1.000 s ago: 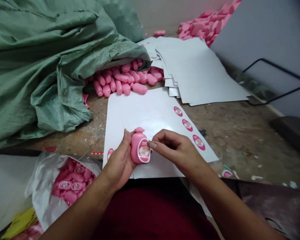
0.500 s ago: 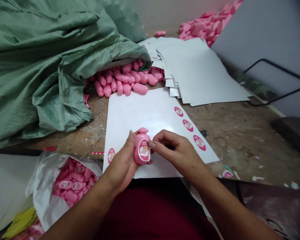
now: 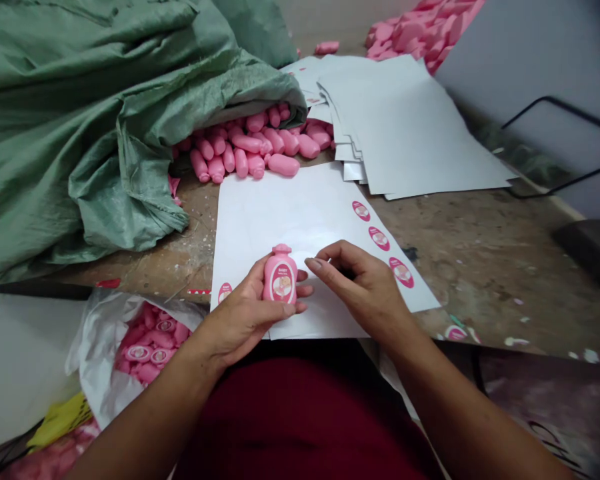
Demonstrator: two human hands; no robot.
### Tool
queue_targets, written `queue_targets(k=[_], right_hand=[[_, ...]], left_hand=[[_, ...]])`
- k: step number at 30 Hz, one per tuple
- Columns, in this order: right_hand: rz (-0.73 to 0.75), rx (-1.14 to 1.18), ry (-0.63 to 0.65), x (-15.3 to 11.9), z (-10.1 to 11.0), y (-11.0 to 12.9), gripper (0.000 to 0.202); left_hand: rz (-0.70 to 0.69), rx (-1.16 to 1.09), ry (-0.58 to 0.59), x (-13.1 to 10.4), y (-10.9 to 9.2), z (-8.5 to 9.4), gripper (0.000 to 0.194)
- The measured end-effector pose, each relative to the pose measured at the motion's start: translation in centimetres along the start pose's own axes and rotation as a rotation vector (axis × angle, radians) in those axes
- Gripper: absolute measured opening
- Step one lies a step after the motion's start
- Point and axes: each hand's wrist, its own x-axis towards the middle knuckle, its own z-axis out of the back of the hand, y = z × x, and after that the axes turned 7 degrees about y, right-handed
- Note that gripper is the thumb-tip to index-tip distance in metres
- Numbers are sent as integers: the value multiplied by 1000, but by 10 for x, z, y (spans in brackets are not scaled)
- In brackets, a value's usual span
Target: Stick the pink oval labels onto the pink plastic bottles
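Bottle (image 3: pixel 269 280) in left hand (image 3: pixel 245 310), thumb across base, oval label (image 3: pixel 283 283) facing outward. Right hand (image 3: pixel 363 283) just right of grip, fingertips drawn close; cannot tell whether pinching anything. Probably best: bottle steady, label smoothed from middle.

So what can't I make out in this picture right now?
All in the head view:
Back of the held pink bottle: turned away, with fingers of the left hand behind it.
Fine print on its label: too small and blurred.
Deeper inside the green sack: hidden by its folds.
Lettering on the plastic at lower right: runs off the bottom edge.
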Motion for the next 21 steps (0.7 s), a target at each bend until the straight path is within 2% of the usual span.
queue_targets(k=[2, 4, 6, 8, 9, 11, 13, 14, 17, 19, 21], right_hand=[[-24, -6, 9, -1, 1, -2, 28], [-49, -35, 8, -2, 5, -5, 32], [-73, -83, 30, -3, 9, -10, 37], [-102, -148, 38, -1, 11, -19, 43], [-100, -171, 53, 0, 10, -24, 45], [-82, -215, 96, 2, 8, -35, 48], [-61, -257, 133, 3, 5, -45, 49], [-57, -277, 144, 4, 4, -50, 49], [-53, -329, 138, 3, 4, -61, 50], [-30, -351, 121, 2, 4, -63, 50], [22, -362, 112, 0, 2, -61, 48]], left_hand=[[29, 143, -24, -21, -9, 20, 76], [90, 432, -95, -56, -25, 48, 72], [142, 851, -257, -95, -46, 72, 62], [56, 1207, -474, -120, -67, 85, 58], [-11, 1348, -542, -123, -76, 87, 55], [-126, 1587, -601, -105, -94, 84, 48], [-146, 1801, -612, -62, -111, 79, 37], [-84, 1932, -645, -35, -121, 79, 36], [45, 2016, -672, 38, -150, 92, 32], [190, 2041, -653, 68, -166, 107, 32], [331, 2069, -600, 81, -178, 123, 38]])
